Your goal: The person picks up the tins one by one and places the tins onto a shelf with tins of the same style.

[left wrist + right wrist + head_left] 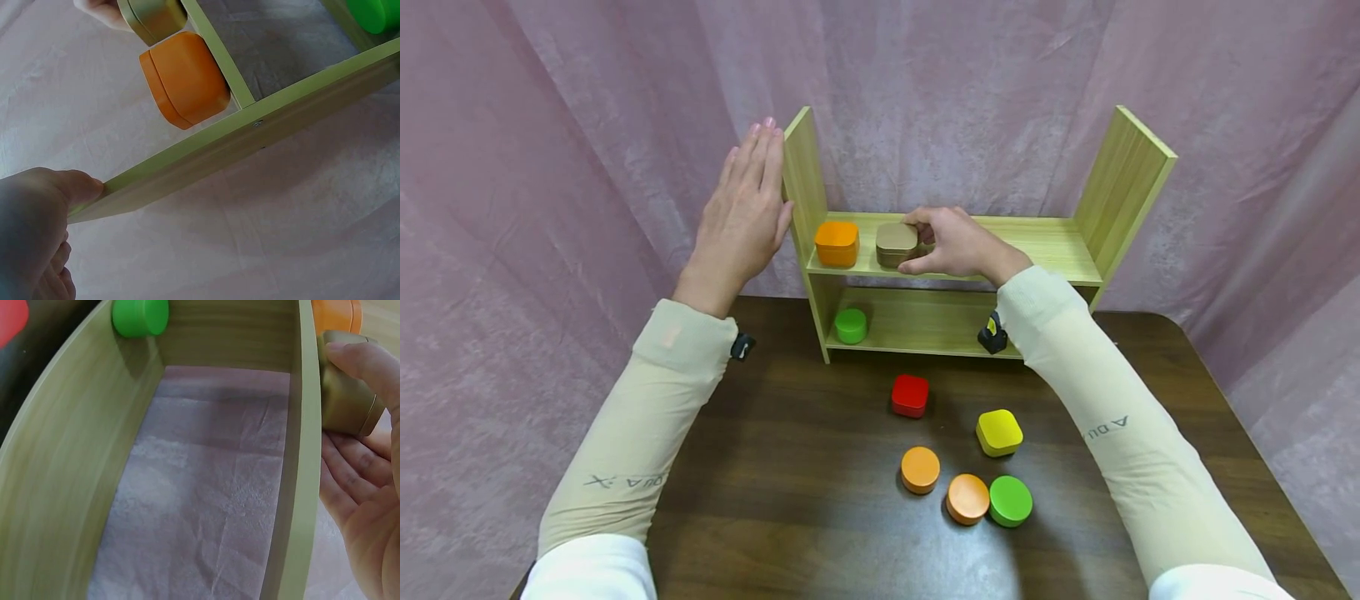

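Note:
My right hand (958, 243) holds a gold square tin (896, 243) between thumb and fingers, at the upper board of a small wooden shelf (1037, 242). Just left of the tin, an orange square tin (837, 244) sits on that same board; the two are a small gap apart in the head view. My left hand (741, 200), fingers straight and together, lies along the outside of the shelf's left side panel (802, 158). Its thumb (84, 186) touches the panel's edge in the left wrist view. On the lower board stands a green round tin (851, 326).
On the dark wooden table (790, 517) before the shelf lie a red square tin (910, 395), a yellow square tin (999, 432), two orange round tins (920, 469) and another green round tin (1010, 501). A pink curtain (625, 125) hangs behind.

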### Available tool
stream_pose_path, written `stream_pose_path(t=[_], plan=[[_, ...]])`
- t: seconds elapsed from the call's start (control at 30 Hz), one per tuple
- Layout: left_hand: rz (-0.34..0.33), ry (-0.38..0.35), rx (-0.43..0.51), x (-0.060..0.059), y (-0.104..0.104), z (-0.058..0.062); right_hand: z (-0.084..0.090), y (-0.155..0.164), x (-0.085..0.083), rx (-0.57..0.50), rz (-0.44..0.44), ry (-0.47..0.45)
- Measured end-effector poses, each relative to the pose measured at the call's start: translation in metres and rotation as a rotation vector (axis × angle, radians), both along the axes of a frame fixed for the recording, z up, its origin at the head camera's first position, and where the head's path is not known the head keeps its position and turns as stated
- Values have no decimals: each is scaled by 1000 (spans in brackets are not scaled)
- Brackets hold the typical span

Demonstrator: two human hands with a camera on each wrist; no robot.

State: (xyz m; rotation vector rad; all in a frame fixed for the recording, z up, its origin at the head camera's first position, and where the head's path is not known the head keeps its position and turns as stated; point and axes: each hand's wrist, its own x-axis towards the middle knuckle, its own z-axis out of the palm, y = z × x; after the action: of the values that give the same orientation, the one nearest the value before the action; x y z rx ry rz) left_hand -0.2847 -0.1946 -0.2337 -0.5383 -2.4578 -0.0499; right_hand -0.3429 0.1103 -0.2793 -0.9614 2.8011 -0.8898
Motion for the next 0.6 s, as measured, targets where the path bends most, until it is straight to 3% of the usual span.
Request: stream_pose_path(t=[0.4, 0.6], plan=[[-8, -20, 10, -1, -1, -2, 5, 5, 1, 49, 16, -23], [-9, -17, 7, -3, -5, -3, 22, 17, 10, 135, 3, 49]])
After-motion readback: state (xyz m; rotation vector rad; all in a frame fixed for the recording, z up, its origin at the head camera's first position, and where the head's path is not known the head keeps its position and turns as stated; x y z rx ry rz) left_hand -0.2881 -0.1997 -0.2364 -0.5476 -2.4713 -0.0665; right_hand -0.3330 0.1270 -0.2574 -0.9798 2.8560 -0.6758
